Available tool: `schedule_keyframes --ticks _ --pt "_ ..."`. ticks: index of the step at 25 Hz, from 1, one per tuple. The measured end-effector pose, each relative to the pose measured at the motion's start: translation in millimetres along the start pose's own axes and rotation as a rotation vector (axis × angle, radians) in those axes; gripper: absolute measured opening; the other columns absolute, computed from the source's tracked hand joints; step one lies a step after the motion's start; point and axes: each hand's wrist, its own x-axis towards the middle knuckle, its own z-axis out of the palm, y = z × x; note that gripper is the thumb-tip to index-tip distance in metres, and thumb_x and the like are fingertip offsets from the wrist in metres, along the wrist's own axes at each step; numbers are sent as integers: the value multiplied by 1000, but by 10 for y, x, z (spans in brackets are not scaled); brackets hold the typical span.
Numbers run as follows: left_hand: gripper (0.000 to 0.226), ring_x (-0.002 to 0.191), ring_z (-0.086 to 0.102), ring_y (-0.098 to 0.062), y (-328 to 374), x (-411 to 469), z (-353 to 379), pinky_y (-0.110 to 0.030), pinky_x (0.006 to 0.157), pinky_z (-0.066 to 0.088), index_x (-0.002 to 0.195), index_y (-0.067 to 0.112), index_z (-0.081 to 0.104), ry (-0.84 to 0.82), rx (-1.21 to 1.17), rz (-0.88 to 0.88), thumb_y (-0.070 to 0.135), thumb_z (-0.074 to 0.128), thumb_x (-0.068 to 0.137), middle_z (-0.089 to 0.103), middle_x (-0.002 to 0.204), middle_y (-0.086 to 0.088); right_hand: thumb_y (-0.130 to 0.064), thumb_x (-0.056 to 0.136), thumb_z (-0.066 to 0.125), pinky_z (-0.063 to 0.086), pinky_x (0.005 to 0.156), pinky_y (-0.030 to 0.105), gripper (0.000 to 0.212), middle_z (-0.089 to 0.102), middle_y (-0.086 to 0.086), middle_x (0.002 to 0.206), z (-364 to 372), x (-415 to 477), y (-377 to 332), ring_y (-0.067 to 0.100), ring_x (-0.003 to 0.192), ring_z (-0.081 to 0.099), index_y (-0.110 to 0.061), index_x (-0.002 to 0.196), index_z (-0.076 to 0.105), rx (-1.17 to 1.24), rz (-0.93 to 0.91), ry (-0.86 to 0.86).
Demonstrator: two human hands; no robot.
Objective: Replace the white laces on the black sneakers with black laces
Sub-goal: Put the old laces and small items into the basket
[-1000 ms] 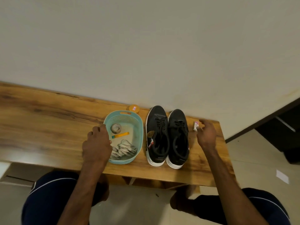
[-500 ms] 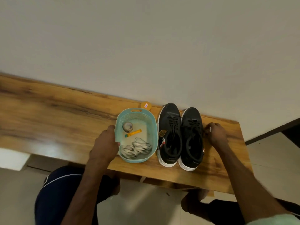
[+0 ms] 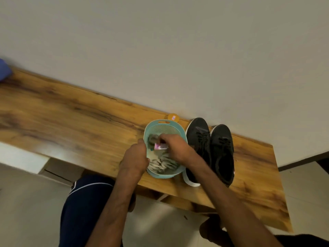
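Observation:
Two black sneakers (image 3: 211, 150) with black laces stand side by side on the wooden table (image 3: 80, 122), toes toward the wall. Left of them sits a teal basket (image 3: 163, 124) holding a heap of white laces (image 3: 161, 164). My left hand (image 3: 135, 155) grips the basket's left rim. My right hand (image 3: 173, 147) is over the basket and holds a small pink and white packet (image 3: 160, 146) inside it. Motion blur hides the other things under that hand.
A small orange lid (image 3: 173, 117) lies against the wall behind the basket. A blue object (image 3: 4, 69) shows at the far left edge. The table's right end is beyond the sneakers, with floor and my knees below its front edge.
My right hand has crossed from the right of the sneakers to over the basket, carrying the small packet. My left hand stays on the basket's rim. The view has swung to the left.

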Motion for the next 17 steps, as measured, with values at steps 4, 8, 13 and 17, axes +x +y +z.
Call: schedule_keyframes --ticks 4,8,13,17 --pt "38 100 62 -30 -41 17 18 -38 77 48 119 10 46 7 -9 26 17 66 88 63 111 -13 -8 86 69 45 80 33 36 60 12 114 398 284 226 27 98 58 -9 119 55 -182 22 -76" --pt "39 102 62 -31 -69 58 28 -38 80 48 121 9 46 7 -1 43 17 67 88 63 112 -13 -3 85 64 33 72 26 24 59 9 106 445 316 154 14 84 46 -10 106 55 -187 -33 -50" --pt "42 103 62 -28 -73 57 48 -35 82 49 126 8 45 28 14 63 15 65 90 63 113 -12 -7 93 56 51 82 42 22 59 8 111 532 285 46 24 97 56 -12 114 56 -225 -53 3" --pt "44 101 63 -27 -91 60 65 -36 82 52 125 9 45 25 3 55 17 67 89 64 112 -11 -17 76 81 43 86 38 49 58 8 119 411 219 148 27 108 52 -12 116 53 -188 184 97"
